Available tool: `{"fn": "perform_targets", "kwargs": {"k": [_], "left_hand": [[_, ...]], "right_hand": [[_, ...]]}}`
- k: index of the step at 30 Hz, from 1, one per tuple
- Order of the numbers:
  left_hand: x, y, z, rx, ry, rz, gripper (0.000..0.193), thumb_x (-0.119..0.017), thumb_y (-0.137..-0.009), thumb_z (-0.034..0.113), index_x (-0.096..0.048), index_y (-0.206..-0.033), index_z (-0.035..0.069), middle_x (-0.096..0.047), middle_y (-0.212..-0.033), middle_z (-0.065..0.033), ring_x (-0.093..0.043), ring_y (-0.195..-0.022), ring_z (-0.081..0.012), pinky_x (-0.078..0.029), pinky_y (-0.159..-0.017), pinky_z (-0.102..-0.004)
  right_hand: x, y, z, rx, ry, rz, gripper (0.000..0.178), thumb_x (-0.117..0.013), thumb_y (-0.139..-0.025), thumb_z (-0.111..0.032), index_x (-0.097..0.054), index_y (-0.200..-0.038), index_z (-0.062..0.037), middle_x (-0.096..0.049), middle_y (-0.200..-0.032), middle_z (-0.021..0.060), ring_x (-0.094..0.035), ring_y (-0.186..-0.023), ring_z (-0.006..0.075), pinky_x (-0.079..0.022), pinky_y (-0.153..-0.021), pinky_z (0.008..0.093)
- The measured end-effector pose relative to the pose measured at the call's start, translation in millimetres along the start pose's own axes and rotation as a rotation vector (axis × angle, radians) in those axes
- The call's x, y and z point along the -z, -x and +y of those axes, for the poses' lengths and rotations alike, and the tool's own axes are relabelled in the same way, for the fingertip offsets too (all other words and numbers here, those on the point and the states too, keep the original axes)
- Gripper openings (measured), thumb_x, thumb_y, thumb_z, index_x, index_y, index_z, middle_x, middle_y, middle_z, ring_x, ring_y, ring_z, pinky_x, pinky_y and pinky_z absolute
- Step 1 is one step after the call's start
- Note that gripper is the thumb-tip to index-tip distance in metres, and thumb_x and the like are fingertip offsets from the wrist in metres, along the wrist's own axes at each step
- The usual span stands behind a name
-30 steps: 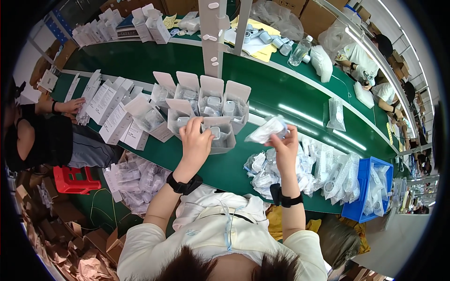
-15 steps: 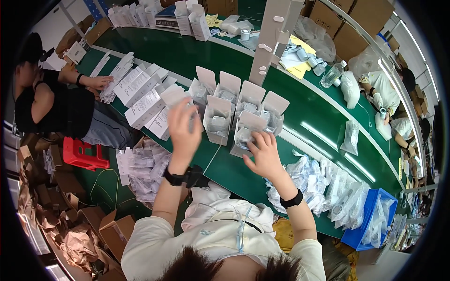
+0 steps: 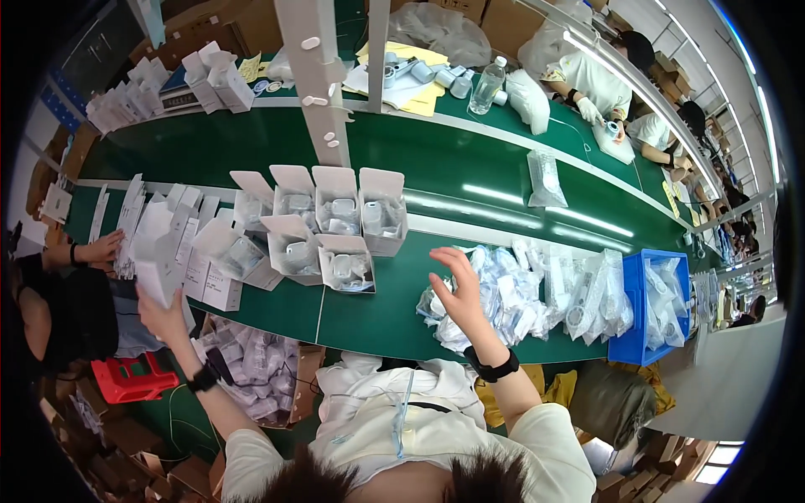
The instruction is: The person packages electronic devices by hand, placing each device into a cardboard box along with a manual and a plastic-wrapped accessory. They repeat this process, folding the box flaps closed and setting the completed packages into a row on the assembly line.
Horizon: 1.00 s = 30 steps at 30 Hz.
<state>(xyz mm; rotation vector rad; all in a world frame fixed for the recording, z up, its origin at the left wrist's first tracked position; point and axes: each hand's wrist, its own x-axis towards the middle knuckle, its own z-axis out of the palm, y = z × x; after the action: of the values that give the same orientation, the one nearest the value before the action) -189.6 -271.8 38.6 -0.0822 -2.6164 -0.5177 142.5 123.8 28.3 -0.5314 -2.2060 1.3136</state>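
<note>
My left hand grips a white carton at the left, beside a row of folded white cartons. With fingers spread and nothing in it, my right hand hovers at the left edge of a pile of clear-bagged white-and-blue parts. Between my hands several open white boxes stand on the green table, lids up, each with a grey-white device in clear plastic inside. One further open box leans tilted at the left of this group.
A blue bin with bagged items stands at the right, next to long bubble-wrap bags. A metal post rises behind the boxes. A co-worker's hand touches cartons at far left. Below sit a red stool and a box of wrapped items.
My left hand has moved left from the open boxes and now holds a carton. My right hand has left the front box and moved right to the bagged parts. The view has shifted.
</note>
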Motion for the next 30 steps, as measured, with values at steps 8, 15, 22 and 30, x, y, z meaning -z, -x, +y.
{"fn": "perform_targets", "kwargs": {"k": [8,15,22,30], "left_hand": [[108,182,201,-0.374,0.479,-0.299,0.102,-0.076,-0.059,0.017,-0.011,-0.137,0.004,-0.020,-0.134,-0.0210,-0.026,-0.121,-0.0356,-0.023,-0.099,-0.0446],[36,200,315,-0.720,1.155,-0.923,0.098,-0.079,-0.059,0.024,-0.014,-0.130,0.004,-0.025,-0.123,-0.0203,-0.034,-0.114,-0.0336,-0.029,-0.096,-0.0414],[37,194,357,-0.665,1.183,-1.062,0.087,-0.078,-0.059,0.014,-0.026,-0.128,0.013,-0.026,-0.124,-0.0163,-0.038,-0.113,-0.0330,-0.033,-0.094,-0.0396],[20,199,363,-0.740,0.879,-1.151,0.074,-0.079,-0.058,0.014,-0.040,-0.121,0.019,-0.027,-0.125,-0.0162,-0.039,-0.110,-0.0326,-0.036,-0.091,-0.0382]], "right_hand": [[17,12,-43,0.065,-0.753,-0.457,0.066,-0.062,-0.076,-0.009,-0.029,-0.133,-0.0060,-0.033,-0.132,0.0120,-0.031,-0.125,0.0226,-0.029,-0.100,0.0359],[65,5,12,-0.081,-0.723,-0.609,0.075,-0.060,-0.079,-0.031,-0.020,-0.137,-0.0068,-0.028,-0.138,0.0149,-0.026,-0.128,0.0282,-0.019,-0.104,0.0375],[158,-128,145,-0.058,0.329,0.146,0.037,-0.060,-0.077,-0.019,-0.054,-0.113,-0.0096,-0.050,-0.117,0.0118,-0.047,-0.107,0.0291,-0.037,-0.090,0.0376],[174,-187,247,-0.652,1.003,-0.205,0.068,-0.071,-0.064,-0.025,-0.040,-0.124,-0.0172,-0.039,-0.123,0.0193,-0.043,-0.107,0.0395,-0.039,-0.083,0.0531]]}}
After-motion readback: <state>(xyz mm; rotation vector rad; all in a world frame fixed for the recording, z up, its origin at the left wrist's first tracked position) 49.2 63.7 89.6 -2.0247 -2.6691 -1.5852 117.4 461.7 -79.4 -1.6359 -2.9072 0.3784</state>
